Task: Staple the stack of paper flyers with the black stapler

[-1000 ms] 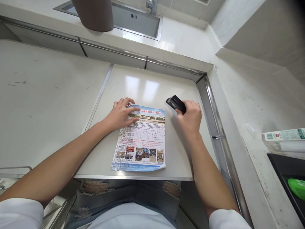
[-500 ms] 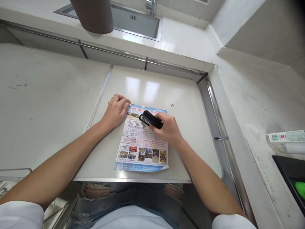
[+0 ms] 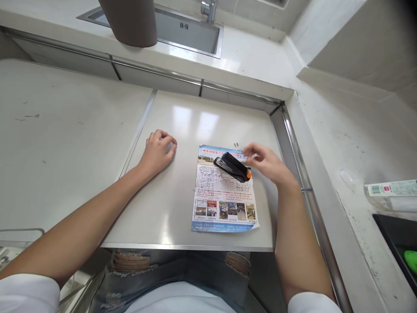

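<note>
On the table lies a printed leaflet (image 3: 224,189) with blue bands at top and bottom and a row of photos. A black stapler (image 3: 232,167) with an orange spot at its right end rests on the leaflet's upper part, slanted. My right hand (image 3: 267,161), slightly blurred, is just right of the stapler, fingers apart and holding nothing. To the left of the leaflet, my left hand (image 3: 159,150) rests on the tabletop with loosely bent fingers, nothing visible in it.
Two small staple strips (image 3: 236,144) lie above the leaflet. Dark scraps (image 3: 31,116) are scattered over the left tabletop. Beyond stand a brown cylindrical container (image 3: 133,26) and a sink (image 3: 189,32). A metal rail (image 3: 295,143) edges the right side.
The leaflet and stapler have shifted right, away from my left hand, which stays in place. My right hand has let go of the stapler and moved right.
</note>
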A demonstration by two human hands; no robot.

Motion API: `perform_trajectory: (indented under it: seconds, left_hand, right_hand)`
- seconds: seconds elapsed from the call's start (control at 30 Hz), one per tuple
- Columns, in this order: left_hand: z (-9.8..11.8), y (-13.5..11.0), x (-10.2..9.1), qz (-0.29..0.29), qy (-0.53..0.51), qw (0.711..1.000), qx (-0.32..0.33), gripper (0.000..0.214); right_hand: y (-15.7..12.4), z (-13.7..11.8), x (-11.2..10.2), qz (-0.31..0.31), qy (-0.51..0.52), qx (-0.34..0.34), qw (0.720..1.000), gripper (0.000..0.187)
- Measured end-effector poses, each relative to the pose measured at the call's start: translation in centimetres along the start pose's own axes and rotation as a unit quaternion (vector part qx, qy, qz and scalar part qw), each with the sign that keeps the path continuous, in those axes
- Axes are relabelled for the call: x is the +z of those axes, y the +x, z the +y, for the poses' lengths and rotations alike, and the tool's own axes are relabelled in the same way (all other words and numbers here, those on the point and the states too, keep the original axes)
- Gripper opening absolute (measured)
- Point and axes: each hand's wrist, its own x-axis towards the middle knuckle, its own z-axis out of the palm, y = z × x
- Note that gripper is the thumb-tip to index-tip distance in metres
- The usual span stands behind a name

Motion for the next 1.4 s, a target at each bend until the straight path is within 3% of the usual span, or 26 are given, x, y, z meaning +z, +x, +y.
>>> perform_trajectory:
  seconds: [0.03, 0.1, 0.17, 0.3, 0.47, 0.67, 0.77, 0.93, 1.17, 1.4]
  left_hand:
    - [-0.1, 0.0, 0.0, 0.007, 0.012, 1.0, -0.01, 0.026]
    - [-0.3, 0.0, 0.1, 0.012, 0.028, 0.999, -0.038, 0.034]
    - [-0.5, 0.0, 0.2, -0.002, 0.037, 0.997, -0.065, 0.046]
    - [-0.6, 0.2, 0.3, -0.035, 0.055, 0.994, -0.083, 0.055]
    - [-0.5, 0.2, 0.3, -0.033, 0.056, 0.995, -0.08, 0.057]
    - [-0.6, 0.2, 0.3, -0.034, 0.062, 0.994, -0.081, 0.06]
    - [-0.6, 0.3, 0.4, -0.033, 0.06, 0.994, -0.082, 0.06]
    - [-0.7, 0.2, 0.4, -0.025, 0.052, 0.995, -0.079, 0.059]
    - [-0.7, 0.1, 0.3, -0.029, 0.051, 0.995, -0.082, 0.059]
    - [-0.5, 0.2, 0.2, -0.031, 0.056, 0.995, -0.081, 0.06]
  right_hand:
    - [0.3, 0.8, -0.3, 0.107, 0.012, 0.001, 0.994, 0.034]
    - [0.9, 2.7, -0.6, 0.296, 0.004, 0.023, 0.955, 0.05]
    - [1.4, 4.7, -0.7, 0.36, -0.021, 0.066, 0.93, 0.055]
    - [2.0, 6.8, -0.2, 0.324, -0.09, 0.14, 0.931, 0.048]
    - [2.2, 5.7, 0.4, 0.269, -0.16, 0.135, 0.94, 0.046]
    - [2.1, 5.2, 0.6, 0.248, -0.181, 0.143, 0.941, 0.046]
    - [2.2, 5.2, 0.8, 0.277, -0.181, 0.11, 0.937, 0.05]
    - [2.4, 4.8, 1.6, 0.279, -0.183, -0.019, 0.943, 0.044]
    - [2.6, 5.3, 2.1, 0.299, -0.186, -0.04, 0.935, 0.037]
    - [2.6, 4.8, 2.5, 0.242, -0.156, -0.104, 0.952, 0.021]
